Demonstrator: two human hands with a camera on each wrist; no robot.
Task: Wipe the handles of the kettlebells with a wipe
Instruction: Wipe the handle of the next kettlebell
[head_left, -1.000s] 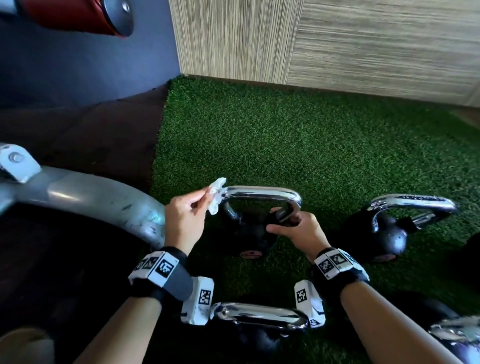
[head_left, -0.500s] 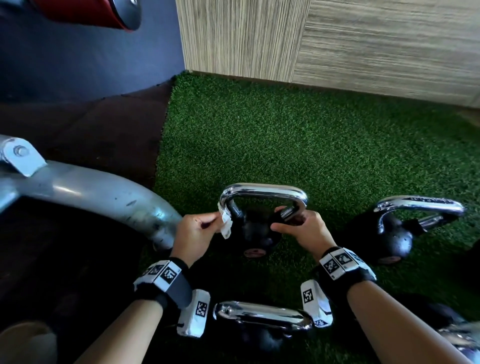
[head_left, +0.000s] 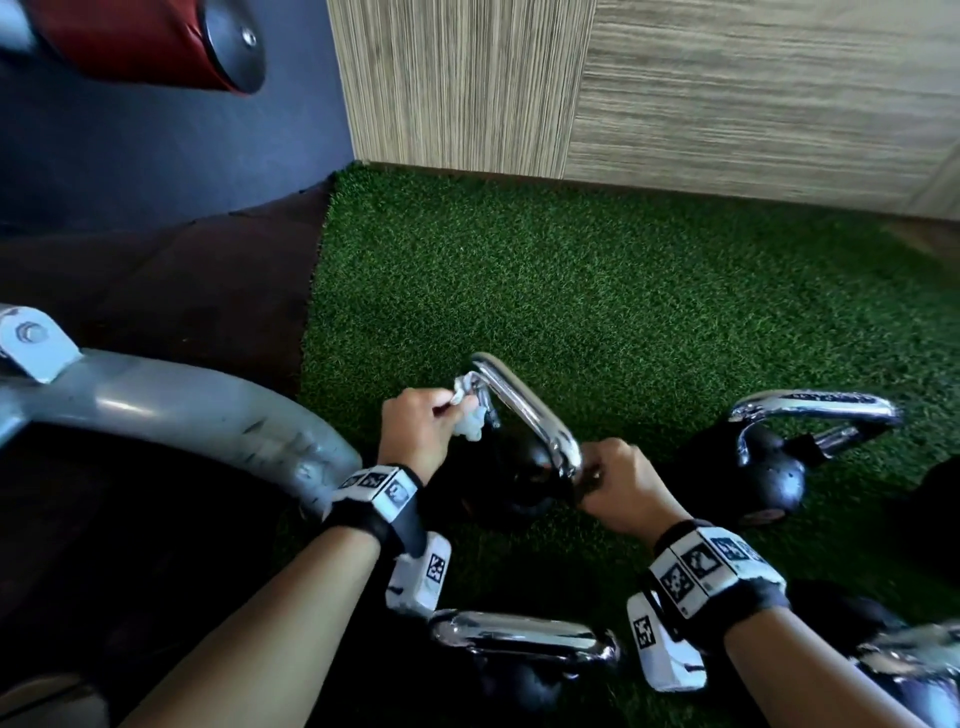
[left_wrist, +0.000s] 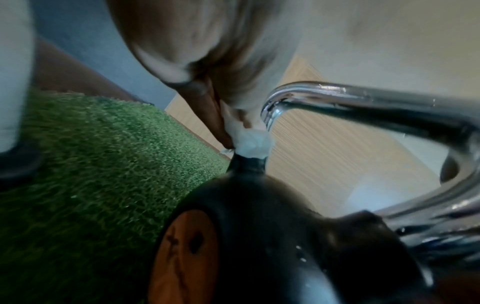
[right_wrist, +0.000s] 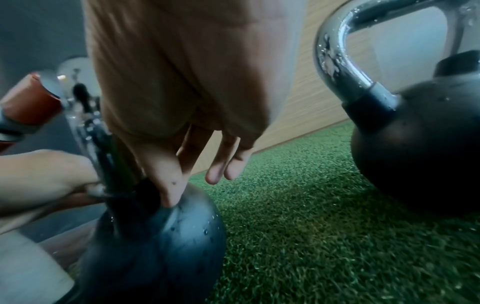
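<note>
A black kettlebell (head_left: 511, 470) with a chrome handle (head_left: 524, 410) stands on green turf (head_left: 623, 291). My left hand (head_left: 452, 408) pinches a crumpled white wipe (head_left: 467, 418) against the handle's far left leg. In the left wrist view the wipe (left_wrist: 253, 144) sits just above the black collar at that leg's base, under the chrome handle (left_wrist: 363, 102). My right hand (head_left: 597, 475) grips the handle's near right end. In the right wrist view one finger (right_wrist: 166, 185) presses by the handle's base and the other fingers hang loose.
A second kettlebell (head_left: 769, 467) stands on the turf to the right, also seen close up (right_wrist: 415, 154). Another chrome handle (head_left: 519, 634) lies below my wrists, one more (head_left: 924, 670) at the bottom right. A grey machine tube (head_left: 182, 405) curves in on the left.
The kettlebell has been turned, so its handle now runs diagonally instead of side-on. The left hand has slid the wipe along the handle's left leg. The right hand has kept its hold.
</note>
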